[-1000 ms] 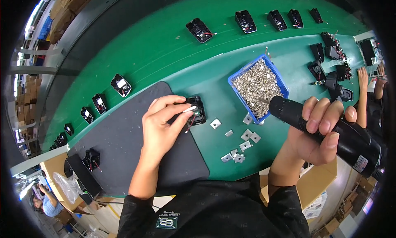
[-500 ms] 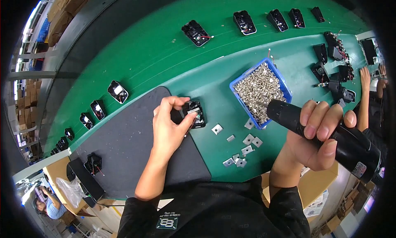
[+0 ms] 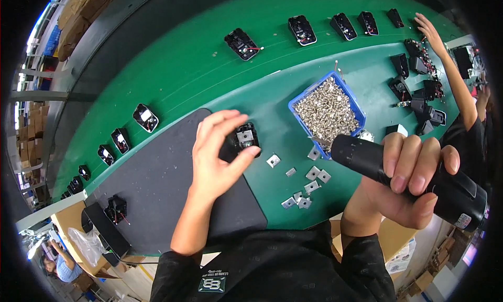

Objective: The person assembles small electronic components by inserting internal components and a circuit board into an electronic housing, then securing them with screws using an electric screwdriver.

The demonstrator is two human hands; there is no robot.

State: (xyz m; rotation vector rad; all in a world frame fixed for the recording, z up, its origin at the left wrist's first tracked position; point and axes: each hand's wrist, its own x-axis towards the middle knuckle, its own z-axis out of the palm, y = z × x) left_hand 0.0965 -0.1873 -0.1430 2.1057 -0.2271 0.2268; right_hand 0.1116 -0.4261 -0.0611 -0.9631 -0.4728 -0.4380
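At the far left, stacks of brown boxes. Lower down, a person in a blue shirt, well away from the bench. Next, a cardboard box with a clear plastic bag beside it. Up on a long green strip, a row of open black shells, some with white patches inside. On a flat dark mat, a black part with a thin red wire. Over the mat's right edge, the left hand, thumb and fingers spread, nothing pinched. Just right of the mat, on the green bench, a small black case, open on top, with a shiny square plate inside. Left side of the case hidden by the hand; thumb touching or not, cannot tell. Farther right, loose silver plates, flat, some with a hole. Above those, a blue bin full of shiny screws. In front of the bin's near edge, a fat black power driver, silver tip pointing left, wrapped tight in the right hand. Behind, a messy heap of black parts and wires. At the far right, another person's bare arm, reaching up.
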